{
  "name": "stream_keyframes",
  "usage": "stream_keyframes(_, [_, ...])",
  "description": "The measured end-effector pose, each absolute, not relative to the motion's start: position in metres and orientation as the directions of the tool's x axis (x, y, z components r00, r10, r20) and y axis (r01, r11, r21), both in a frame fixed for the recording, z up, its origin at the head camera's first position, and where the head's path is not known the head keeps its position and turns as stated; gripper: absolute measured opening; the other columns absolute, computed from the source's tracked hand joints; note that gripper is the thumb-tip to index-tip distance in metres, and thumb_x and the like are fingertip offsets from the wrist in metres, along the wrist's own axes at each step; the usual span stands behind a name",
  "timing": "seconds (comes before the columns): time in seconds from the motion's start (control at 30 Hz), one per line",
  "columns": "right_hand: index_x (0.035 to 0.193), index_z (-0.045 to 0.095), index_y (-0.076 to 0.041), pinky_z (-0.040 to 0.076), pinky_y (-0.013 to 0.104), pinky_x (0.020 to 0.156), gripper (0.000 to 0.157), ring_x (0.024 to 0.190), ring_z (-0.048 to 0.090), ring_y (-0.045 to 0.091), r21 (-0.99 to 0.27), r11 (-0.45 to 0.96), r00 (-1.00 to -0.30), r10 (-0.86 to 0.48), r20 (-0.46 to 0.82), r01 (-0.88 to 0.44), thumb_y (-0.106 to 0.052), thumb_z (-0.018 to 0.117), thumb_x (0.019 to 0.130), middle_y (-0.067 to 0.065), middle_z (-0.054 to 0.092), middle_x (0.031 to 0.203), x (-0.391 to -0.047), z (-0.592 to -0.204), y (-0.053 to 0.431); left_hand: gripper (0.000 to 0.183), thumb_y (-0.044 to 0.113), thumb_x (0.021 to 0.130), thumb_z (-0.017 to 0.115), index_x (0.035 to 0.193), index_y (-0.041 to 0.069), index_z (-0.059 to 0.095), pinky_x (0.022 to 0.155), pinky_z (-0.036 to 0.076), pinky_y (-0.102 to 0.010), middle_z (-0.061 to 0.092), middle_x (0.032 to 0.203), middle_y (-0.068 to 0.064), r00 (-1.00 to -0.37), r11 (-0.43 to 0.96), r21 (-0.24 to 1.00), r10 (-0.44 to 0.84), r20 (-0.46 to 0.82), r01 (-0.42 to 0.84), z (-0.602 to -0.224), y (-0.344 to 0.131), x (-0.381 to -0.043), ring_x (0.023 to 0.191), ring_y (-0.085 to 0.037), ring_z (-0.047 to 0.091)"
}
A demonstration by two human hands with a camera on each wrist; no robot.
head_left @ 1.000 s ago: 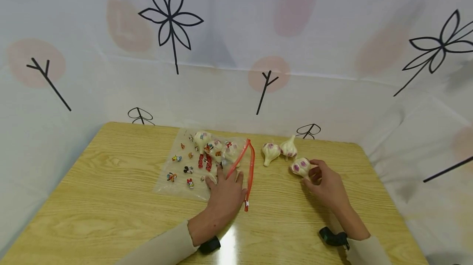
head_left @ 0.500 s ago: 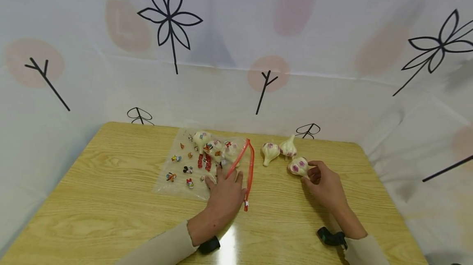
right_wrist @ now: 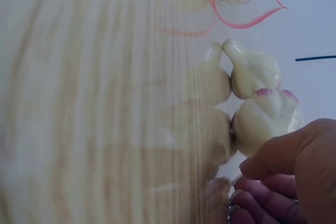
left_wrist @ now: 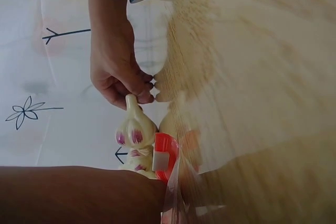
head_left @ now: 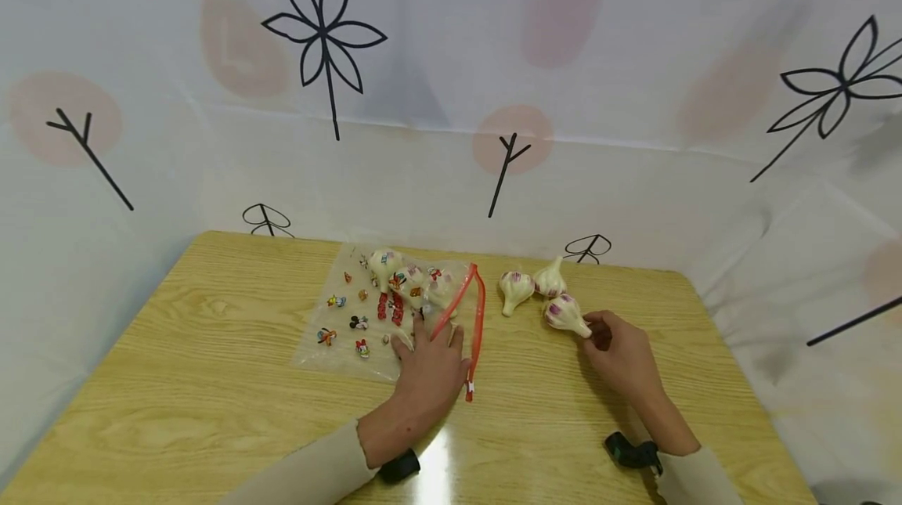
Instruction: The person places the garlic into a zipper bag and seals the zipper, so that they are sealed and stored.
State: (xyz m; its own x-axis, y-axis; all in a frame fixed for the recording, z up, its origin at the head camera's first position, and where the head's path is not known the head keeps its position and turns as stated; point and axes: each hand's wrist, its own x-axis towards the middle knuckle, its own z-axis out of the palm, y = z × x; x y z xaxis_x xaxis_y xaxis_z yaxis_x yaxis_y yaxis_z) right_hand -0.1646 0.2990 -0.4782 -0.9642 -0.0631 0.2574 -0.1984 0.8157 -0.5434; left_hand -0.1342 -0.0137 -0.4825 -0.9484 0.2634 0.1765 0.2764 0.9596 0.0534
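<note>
My left hand (head_left: 431, 368) rests with fingers spread on a clear zip bag (head_left: 317, 360) printed with cartoon figures. Several garlic bulbs, one of them the pale bulb (head_left: 385, 264), show through its plastic. The bag's red zip strip (head_left: 479, 325) runs beside that hand, its white slider (left_wrist: 160, 161) close in the left wrist view. To the right, my right hand (head_left: 623, 356) has its loosely bent fingertips at the stem of a purple-marked garlic bulb (head_left: 564, 312); no grip on it shows. Two more bulbs, a left one (head_left: 517, 287) and a rear one (head_left: 550, 279), lie close by.
Everything lies on a wood-grain table (head_left: 211, 411). A pale patterned cloth (head_left: 423, 176) hangs behind its back edge and along both sides. Dark wrist devices, such as the right one (head_left: 630, 452), sit below both hands.
The garlic bulb at my right hand has shifted slightly left and back towards the other two, its stem now showing. My right fingers have drawn back from it. The left hand stays put.
</note>
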Motion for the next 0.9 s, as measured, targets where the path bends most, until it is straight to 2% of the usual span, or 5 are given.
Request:
stream_keyframes(0.2, [0.138,0.058,0.009,0.056,0.034,0.072,0.054,0.09,0.068,0.026,-0.565,0.787,-0.961,-0.125,0.245,-0.247,0.005,0.072,0.087,0.021,0.069,0.113,-0.165,-0.477,0.298,0.054,0.052,0.103,0.065,0.145,0.017,0.067,0.092,0.049,-0.078,0.064,0.147,-0.003,-0.948,0.96,0.043,0.264,0.176,0.276,-0.482,-0.014,-0.134,0.138,-0.054,0.051])
stream_keyframes(0.33, [0.143,0.053,0.008,0.054,0.034,0.072,0.06,0.09,0.064,0.024,-0.579,0.782,-0.968,-0.122,0.221,-0.231,-0.005,0.077,0.09,0.021,0.066,0.115,-0.167,-0.478,0.295,0.053,0.051,0.103,0.065,0.144,0.018,0.068,0.092,0.049,-0.078,0.064,0.147,-0.003,-0.948,0.961,0.037,0.263,0.176,0.274,-0.481,-0.014,-0.134,0.138,-0.054,0.051])
stream_keyframes(0.5, [0.147,0.051,0.006,0.05,0.03,0.068,0.07,0.083,0.059,0.019,-0.58,0.776,-0.962,-0.124,0.245,-0.248,-0.019,0.085,0.092,0.019,0.064,0.116,-0.172,-0.481,0.289,0.054,0.052,0.103,0.065,0.145,0.019,0.067,0.093,0.049,-0.078,0.064,0.147,-0.002,-0.953,0.964,0.033,0.255,0.165,0.264,-0.481,-0.014,-0.134,0.14,-0.054,0.05])
stream_keyframes(0.67, [0.143,0.056,0.003,0.047,0.028,0.063,0.065,0.075,0.055,0.017,-0.564,0.768,-0.942,-0.152,0.298,-0.302,-0.015,0.087,0.089,0.017,0.062,0.112,-0.175,-0.483,0.285,0.054,0.052,0.102,0.066,0.145,0.019,0.068,0.093,0.049,-0.078,0.064,0.147,-0.002,-0.955,0.965,0.038,0.251,0.161,0.26,-0.481,-0.013,-0.135,0.139,-0.053,0.051])
stream_keyframes(0.9, [0.139,0.058,-0.001,0.054,0.031,0.069,0.061,0.083,0.063,0.019,-0.575,0.767,-0.949,-0.143,0.282,-0.286,-0.016,0.088,0.089,0.014,0.067,0.108,-0.174,-0.482,0.283,0.053,0.05,0.103,0.066,0.145,0.018,0.067,0.093,0.048,-0.079,0.064,0.146,-0.004,-0.952,0.959,0.067,0.26,0.162,0.274,-0.481,-0.013,-0.135,0.139,-0.056,0.05])
